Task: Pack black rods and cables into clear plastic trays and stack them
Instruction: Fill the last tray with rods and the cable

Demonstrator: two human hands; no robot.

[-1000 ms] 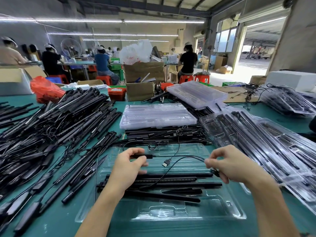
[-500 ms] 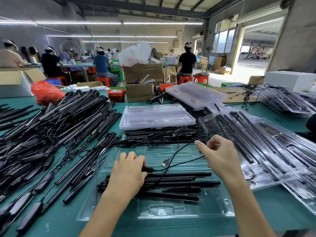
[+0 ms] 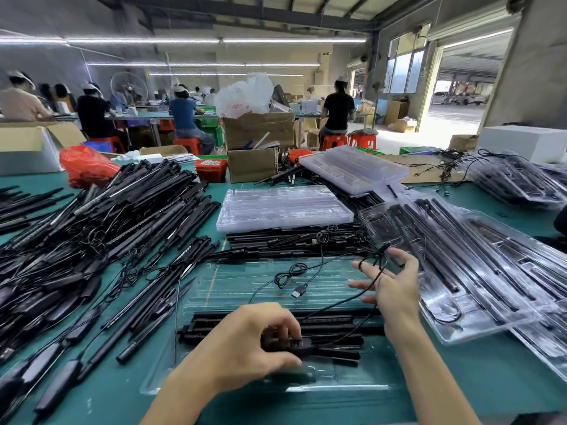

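Left hand (image 3: pixel 245 338) pinches the controller block (image 3: pixel 294 345) over the rods (image 3: pixel 331 322); right hand (image 3: pixel 395 289), fingers spread, loops thin cable (image 3: pixel 337 305). Cable limp, tangles easily; grip the stiff ends.

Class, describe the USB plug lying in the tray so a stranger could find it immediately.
Start at the clear tray directly before the person on the green table. Above the black rods packed in it, between both hands, lies the USB plug. Its silver metal tip is the only bright piece on the black cable.
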